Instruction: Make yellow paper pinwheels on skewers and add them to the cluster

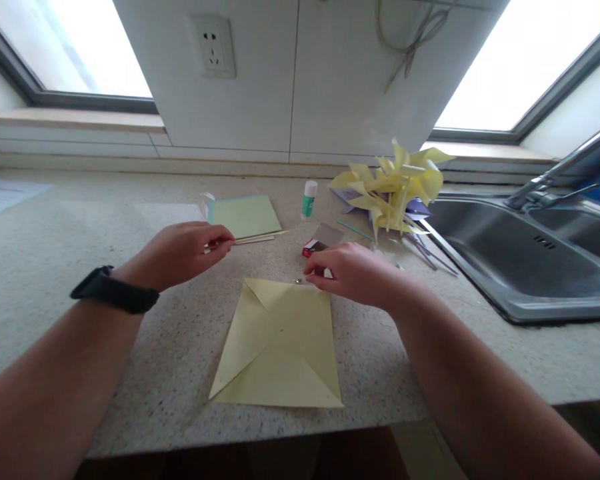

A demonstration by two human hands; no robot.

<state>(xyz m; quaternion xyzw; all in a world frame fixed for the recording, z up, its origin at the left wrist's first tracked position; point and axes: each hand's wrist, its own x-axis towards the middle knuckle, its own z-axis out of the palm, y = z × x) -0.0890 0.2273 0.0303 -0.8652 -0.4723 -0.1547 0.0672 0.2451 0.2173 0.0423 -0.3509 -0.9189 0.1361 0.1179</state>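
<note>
My left hand [193, 253] is closed in a pinch at the near end of a thin wooden stick [260, 237], beside the stack of paper. Over the far right corner of a pale yellow square sheet [285, 353], my right hand [347, 270] is held low. Its thumb and index fingertips are slightly apart, with nothing visible between them. A tiny shiny metal piece [299, 281], too small to name, lies just left of those fingertips. The yellow sheet has diagonal creases and a small dark dot at its centre. Behind my right hand is a small red and dark box [309, 248].
A glue stick [309, 200] stands upright at the back. Left of it lies a stack of pale green paper [247, 213]. Yellow paper pinwheels [395, 183] are piled at the back right, beside the steel sink [520, 253]. A thin green stick [355, 230] lies near them.
</note>
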